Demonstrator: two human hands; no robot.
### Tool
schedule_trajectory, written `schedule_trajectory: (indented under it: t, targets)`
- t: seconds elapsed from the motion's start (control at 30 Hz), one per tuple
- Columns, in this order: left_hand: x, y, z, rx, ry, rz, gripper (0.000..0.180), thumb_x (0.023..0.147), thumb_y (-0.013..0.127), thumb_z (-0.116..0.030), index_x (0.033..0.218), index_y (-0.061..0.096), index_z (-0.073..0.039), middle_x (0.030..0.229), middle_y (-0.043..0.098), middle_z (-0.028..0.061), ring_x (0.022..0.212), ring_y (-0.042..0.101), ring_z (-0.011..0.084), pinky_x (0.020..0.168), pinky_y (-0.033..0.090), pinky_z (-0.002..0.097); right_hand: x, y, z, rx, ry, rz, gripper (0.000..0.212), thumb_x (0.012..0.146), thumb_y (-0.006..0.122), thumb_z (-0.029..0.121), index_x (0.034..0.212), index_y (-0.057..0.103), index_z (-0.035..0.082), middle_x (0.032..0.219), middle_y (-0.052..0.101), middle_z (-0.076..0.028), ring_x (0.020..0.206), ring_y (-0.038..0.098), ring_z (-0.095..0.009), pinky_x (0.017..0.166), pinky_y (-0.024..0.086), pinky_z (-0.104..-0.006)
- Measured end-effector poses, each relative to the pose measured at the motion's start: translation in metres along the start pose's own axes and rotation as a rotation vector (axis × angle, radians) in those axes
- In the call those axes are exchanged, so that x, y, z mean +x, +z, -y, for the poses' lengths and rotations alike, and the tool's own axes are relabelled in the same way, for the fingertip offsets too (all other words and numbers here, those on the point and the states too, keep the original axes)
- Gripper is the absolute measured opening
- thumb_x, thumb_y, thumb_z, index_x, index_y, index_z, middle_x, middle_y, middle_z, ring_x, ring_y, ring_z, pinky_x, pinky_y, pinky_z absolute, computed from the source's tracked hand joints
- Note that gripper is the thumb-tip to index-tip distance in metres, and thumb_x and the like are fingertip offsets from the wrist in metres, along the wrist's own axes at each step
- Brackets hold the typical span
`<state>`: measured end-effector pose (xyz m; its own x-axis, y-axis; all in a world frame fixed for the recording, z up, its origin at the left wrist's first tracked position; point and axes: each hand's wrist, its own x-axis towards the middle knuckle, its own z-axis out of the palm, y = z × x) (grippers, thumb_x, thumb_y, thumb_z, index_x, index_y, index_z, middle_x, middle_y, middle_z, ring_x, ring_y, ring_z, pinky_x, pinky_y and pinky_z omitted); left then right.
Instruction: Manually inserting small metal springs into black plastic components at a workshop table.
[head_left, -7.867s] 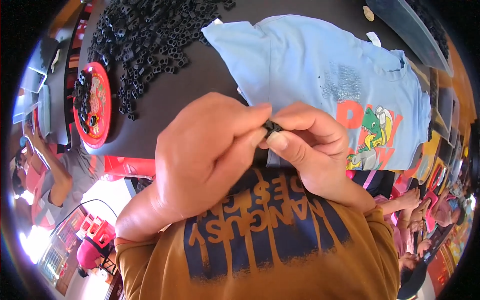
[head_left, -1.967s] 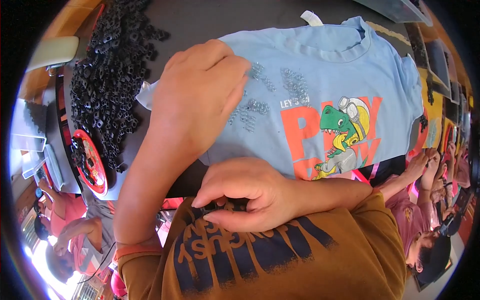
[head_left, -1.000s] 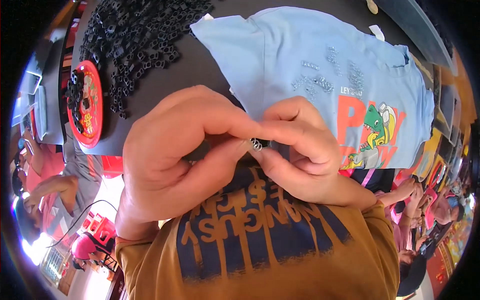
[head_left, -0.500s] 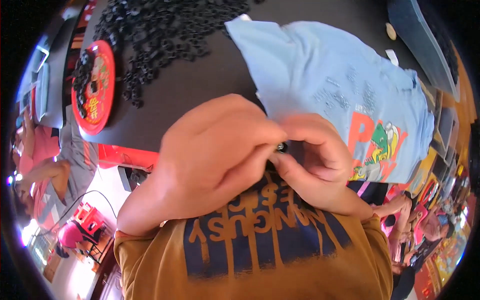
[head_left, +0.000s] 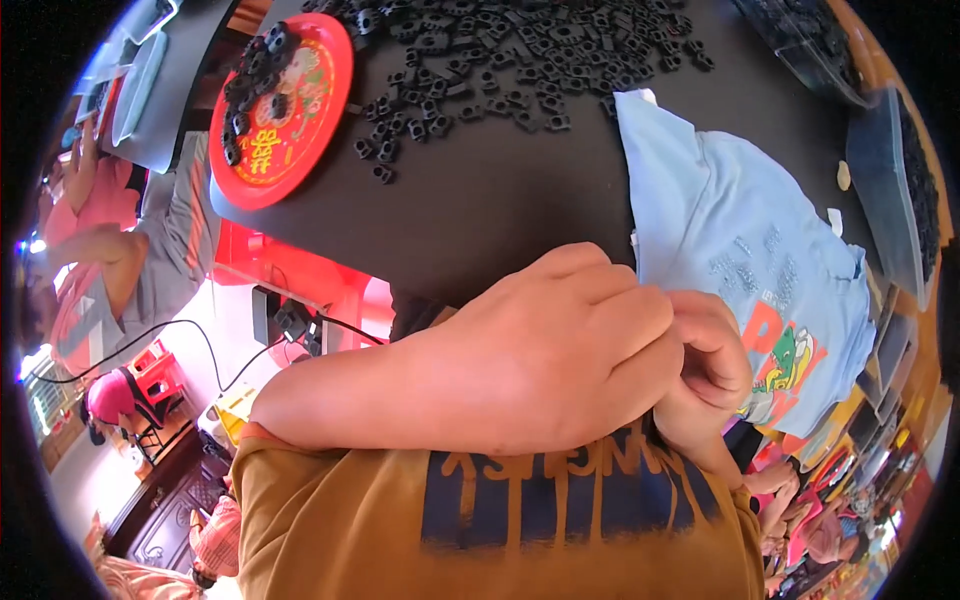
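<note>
In front of my chest, my left hand (head_left: 585,350) is closed, its back turned up and its fingertips bent in against my right hand (head_left: 712,350). The right fingers are curled, thumb side toward the left hand. Whatever sits between the fingertips is now covered by my left hand; a moment earlier a small black piece showed there. Beyond the hands, many small black plastic parts (head_left: 530,60) with round holes lie scattered on the dark table (head_left: 480,210). A light blue printed T-shirt (head_left: 690,190) lies just past my right hand.
A red round plate (head_left: 310,130) holding several black parts stands at the table's left edge. Clear plastic bins (head_left: 890,190) of black parts line the right side. A person (head_left: 110,250) sits at far left. Cables (head_left: 215,345) hang beside a red stool (head_left: 300,265).
The view has swung left, so table things appear farther right and lower. My left hand has turned over the fingertips, hiding the small black piece. Both hands stay together.
</note>
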<state>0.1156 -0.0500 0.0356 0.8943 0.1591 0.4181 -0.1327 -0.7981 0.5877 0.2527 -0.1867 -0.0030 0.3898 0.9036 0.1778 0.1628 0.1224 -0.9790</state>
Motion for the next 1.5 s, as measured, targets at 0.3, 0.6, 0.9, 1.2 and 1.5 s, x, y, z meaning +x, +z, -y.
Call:
schedule_trajectory:
  t: [0.3, 0.6, 0.9, 1.2, 1.5]
  targets:
    - [-0.012, -0.007, 0.004, -0.114, -0.146, 0.006, 0.039, 0.065, 0.067, -0.006, 0.104, 0.065, 0.0, 0.076, 0.059, 0.0067, 0.064, 0.057, 0.0214, 0.056, 0.042, 0.0308, -0.002, 0.001, 0.0, 0.092, 0.062, -0.027, 0.026, 0.073, 0.067, -0.01, 0.096, 0.06, -0.001, 0.099, 0.06, -0.014, 0.087, 0.058, -0.018, 0.075, 0.046, -0.0262]
    - [-0.052, -0.047, 0.067, 0.546, -0.556, -0.332, 0.017, 0.076, 0.063, -0.005, 0.093, 0.067, -0.005, 0.085, 0.059, 0.0083, 0.078, 0.057, 0.0258, 0.072, 0.043, 0.0356, -0.001, 0.003, -0.001, 0.197, 0.049, 0.001, 0.025, 0.079, 0.063, -0.009, 0.102, 0.055, -0.002, 0.103, 0.058, -0.016, 0.087, 0.058, -0.018, 0.076, 0.047, -0.0262]
    - [-0.043, -0.051, 0.067, 0.697, -0.505, -0.189, 0.019, 0.074, 0.066, -0.009, 0.093, 0.067, -0.007, 0.086, 0.056, 0.0069, 0.082, 0.056, 0.0258, 0.076, 0.041, 0.0366, -0.001, 0.002, -0.004, 0.291, 0.051, 0.025, 0.027, 0.082, 0.06, -0.009, 0.106, 0.052, -0.001, 0.108, 0.056, -0.017, 0.089, 0.058, -0.017, 0.081, 0.047, -0.0266]
    - [-0.031, -0.049, 0.063, 0.632, -0.47, -0.158, 0.015, 0.07, 0.067, -0.008, 0.085, 0.064, -0.007, 0.085, 0.056, 0.0065, 0.083, 0.055, 0.0264, 0.076, 0.041, 0.0371, -0.001, 0.001, -0.002, 0.361, 0.046, 0.038, 0.029, 0.081, 0.059, -0.01, 0.108, 0.052, -0.001, 0.112, 0.056, -0.019, 0.092, 0.058, -0.019, 0.083, 0.047, -0.0288]
    - [-0.022, -0.033, 0.052, 0.347, -0.468, -0.325, 0.015, 0.068, 0.065, 0.007, 0.079, 0.059, -0.002, 0.084, 0.063, 0.0091, 0.07, 0.06, 0.019, 0.06, 0.048, 0.027, -0.001, 0.0, -0.005, 0.376, 0.035, 0.039, 0.029, 0.081, 0.057, -0.012, 0.109, 0.053, -0.003, 0.112, 0.057, -0.02, 0.096, 0.058, -0.02, 0.083, 0.046, -0.0287]
